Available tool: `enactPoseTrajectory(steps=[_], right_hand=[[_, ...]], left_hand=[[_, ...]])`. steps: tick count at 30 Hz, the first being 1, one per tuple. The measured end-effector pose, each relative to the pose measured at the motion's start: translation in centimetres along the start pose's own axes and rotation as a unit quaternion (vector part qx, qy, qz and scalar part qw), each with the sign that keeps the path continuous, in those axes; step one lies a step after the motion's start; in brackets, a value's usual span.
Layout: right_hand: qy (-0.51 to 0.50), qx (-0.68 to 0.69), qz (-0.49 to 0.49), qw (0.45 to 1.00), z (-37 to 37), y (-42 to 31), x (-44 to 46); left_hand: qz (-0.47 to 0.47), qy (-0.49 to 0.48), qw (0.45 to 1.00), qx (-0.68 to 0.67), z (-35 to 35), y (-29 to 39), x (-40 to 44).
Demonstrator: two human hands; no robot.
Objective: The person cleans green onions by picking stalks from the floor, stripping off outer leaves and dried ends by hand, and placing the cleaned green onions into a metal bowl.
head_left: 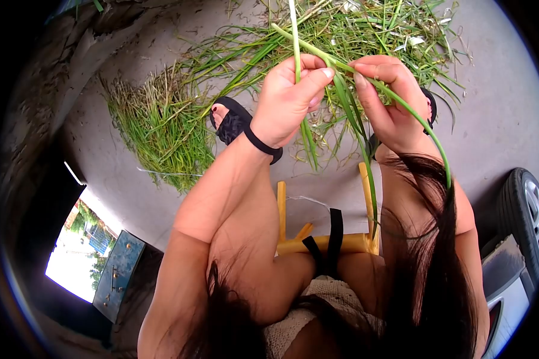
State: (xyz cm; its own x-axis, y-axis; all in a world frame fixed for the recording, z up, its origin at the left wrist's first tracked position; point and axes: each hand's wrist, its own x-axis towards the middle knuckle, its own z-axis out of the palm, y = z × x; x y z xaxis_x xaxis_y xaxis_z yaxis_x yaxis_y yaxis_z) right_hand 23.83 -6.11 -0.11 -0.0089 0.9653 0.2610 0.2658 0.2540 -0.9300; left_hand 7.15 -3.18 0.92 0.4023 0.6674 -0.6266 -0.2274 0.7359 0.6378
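Observation:
My left hand (287, 99) is closed, its thumb and fingers pinching a pale green stalk (294, 36) that points upward. Long flat green leaves (350, 107) hang down from between my hands. With thumb and fingertips, my right hand (395, 99) pinches a thicker round green stalk (422, 121). That stalk crosses to the left hand's fingertips and its other end curves down past the right wrist. Both hands are close together above the floor, in front of my knees. The plant's exact kind cannot be made out.
Loose green stalks and leaves (395, 27) lie strewn on the grey floor ahead. To the left is a denser grass-like bundle (161, 125). A yellow wooden frame (323, 244) stands between my legs. A car wheel (533, 209) is at right; long hair hangs over the right arm.

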Motion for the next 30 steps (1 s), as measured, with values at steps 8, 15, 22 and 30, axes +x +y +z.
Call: enactPoseTrajectory(steps=[8, 15, 22, 30], right_hand=[[0.051, 0.059, 0.071, 0.994, 0.0, 0.2, 0.0], [0.020, 0.071, 0.069, 0.995, 0.0, -0.5, 0.3], [0.059, 0.114, 0.144, 0.981, -0.1, -0.5, 0.1], [0.137, 0.248, 0.232, 0.930, -1.6, 0.6, 1.8]], left_hand=[[-0.020, -0.007, 1.000, -0.003, -0.1, 0.1, -0.2], [-0.031, -0.027, 0.999, -0.007, -0.1, 0.9, -0.2], [-0.015, -0.036, 0.997, 0.071, 0.1, 1.1, -0.3], [-0.052, -0.081, 0.995, 0.032, 0.0, 1.7, -0.8]])
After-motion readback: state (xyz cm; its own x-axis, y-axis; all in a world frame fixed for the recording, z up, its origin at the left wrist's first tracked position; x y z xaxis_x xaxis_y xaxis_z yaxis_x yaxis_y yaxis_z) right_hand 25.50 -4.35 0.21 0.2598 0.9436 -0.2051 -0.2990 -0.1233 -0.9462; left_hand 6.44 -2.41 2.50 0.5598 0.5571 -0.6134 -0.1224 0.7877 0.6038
